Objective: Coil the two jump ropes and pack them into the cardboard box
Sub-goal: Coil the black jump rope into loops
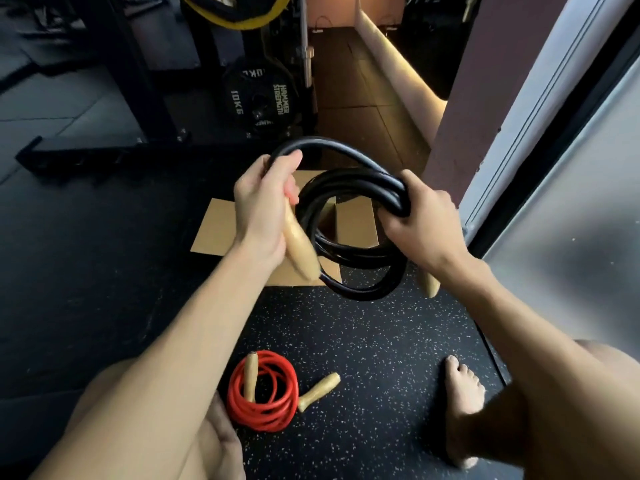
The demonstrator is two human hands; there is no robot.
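A black jump rope (pixel 360 251) hangs in several loops above the open cardboard box (pixel 214 226). My right hand (pixel 419 223) grips the bundled loops at their right side; a wooden handle (pixel 429 282) pokes out below that wrist. My left hand (pixel 263 206) grips the other wooden handle (pixel 299 251) together with the last loose arc of black rope, which curves over to the coil. A red jump rope (pixel 265 393) lies coiled on the floor near my legs, one wooden handle (pixel 249 375) across it and the other (pixel 318 391) beside it.
The floor is black speckled rubber matting. A rack with a 10 kg weight plate (pixel 258 98) stands behind the box. A wall and door frame (pixel 519 133) run along the right. My bare right foot (pixel 462 407) rests on the mat.
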